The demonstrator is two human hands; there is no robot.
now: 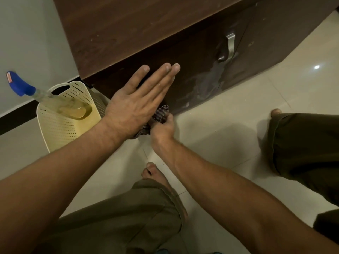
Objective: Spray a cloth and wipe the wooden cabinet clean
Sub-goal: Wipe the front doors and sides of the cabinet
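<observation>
The right hand gripped the striped cloth at the cabinet base, beneath the flat, straight-fingered left hand.

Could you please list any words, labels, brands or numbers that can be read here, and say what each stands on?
Nothing here can be read.
The orange sticker on the blue trigger head of the spray bottle: too small and blurred to read.
The wooden cabinet, cream basket and striped cloth: no lettering visible.
</observation>
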